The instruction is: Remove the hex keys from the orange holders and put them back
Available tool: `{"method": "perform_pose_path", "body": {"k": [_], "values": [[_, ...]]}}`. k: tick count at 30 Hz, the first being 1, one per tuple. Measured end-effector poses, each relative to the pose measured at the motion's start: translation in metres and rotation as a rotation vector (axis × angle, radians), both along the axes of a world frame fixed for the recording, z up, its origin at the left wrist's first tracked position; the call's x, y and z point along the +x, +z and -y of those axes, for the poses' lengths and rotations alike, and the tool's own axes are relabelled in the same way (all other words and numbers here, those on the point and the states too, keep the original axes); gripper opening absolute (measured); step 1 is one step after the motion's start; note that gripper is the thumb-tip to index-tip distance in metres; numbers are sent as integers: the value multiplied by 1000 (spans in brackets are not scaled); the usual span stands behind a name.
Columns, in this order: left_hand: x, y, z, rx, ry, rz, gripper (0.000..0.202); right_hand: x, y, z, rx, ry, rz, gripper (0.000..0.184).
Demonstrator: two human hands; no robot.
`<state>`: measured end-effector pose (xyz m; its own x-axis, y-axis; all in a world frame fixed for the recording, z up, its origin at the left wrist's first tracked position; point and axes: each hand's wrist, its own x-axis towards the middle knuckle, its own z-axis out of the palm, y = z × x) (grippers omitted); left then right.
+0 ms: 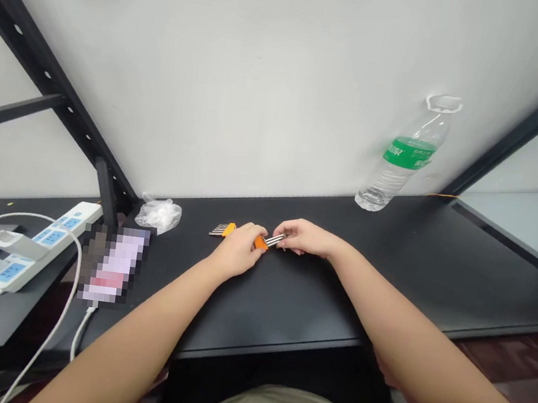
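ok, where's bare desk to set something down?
Widest: black desktop, right of right hand, in front of water bottle. Smaller: between smartphone and left forearm. Crowded: around left hand and hex keys; far left, at power strip.

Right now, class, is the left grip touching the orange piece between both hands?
Touching. The head view shows the left grip pinching the orange piece, with no visible gap between them.

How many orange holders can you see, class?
2: one orange holder in the left hand, another orange holder just left of its knuckles. That hand may hide more.
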<state>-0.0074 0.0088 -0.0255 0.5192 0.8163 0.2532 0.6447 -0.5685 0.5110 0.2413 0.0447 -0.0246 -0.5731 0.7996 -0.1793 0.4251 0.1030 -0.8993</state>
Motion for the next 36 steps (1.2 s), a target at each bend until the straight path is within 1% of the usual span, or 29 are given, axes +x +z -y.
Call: {"method": "perform_pose_path", "body": {"k": [4,7,10,15,18,20,22,24,27,30,33,36], "values": [[-2,0,-3,8,-18,75,21,1,-1,0,-41,-17,-36,31],[-2,1,-4,-9,6,111,23,-2,-1,1,-61,-17,-48,29],[-1,2,-4,-39,33,157,23,-5,-1,3,-76,-68,-115,32],[-1,2,-8,-129,72,219,23,-3,-3,1,-85,-152,-226,32],[-6,1,-11,-230,104,266,24,5,-5,-3,-111,-228,-272,30],[-10,1,-12,-300,135,313,27,11,-5,-7,-140,-249,-262,31],[-13,0,-13,-334,158,350,31,15,-5,-8,-167,-228,-207,33],[-15,0,-14,-338,166,382,35,16,-4,-8,-162,-190,-121,33],[-15,-2,-16,-354,164,443,34,13,-3,-4,-78,-165,29,34],[-14,-3,-16,-385,161,479,32,8,1,0,35,-182,169,32],[-14,-3,-16,-389,151,479,32,8,6,2,238,-192,309,23],[-14,-3,-15,-386,140,476,32,12,9,-1,465,-138,430,20]]}}
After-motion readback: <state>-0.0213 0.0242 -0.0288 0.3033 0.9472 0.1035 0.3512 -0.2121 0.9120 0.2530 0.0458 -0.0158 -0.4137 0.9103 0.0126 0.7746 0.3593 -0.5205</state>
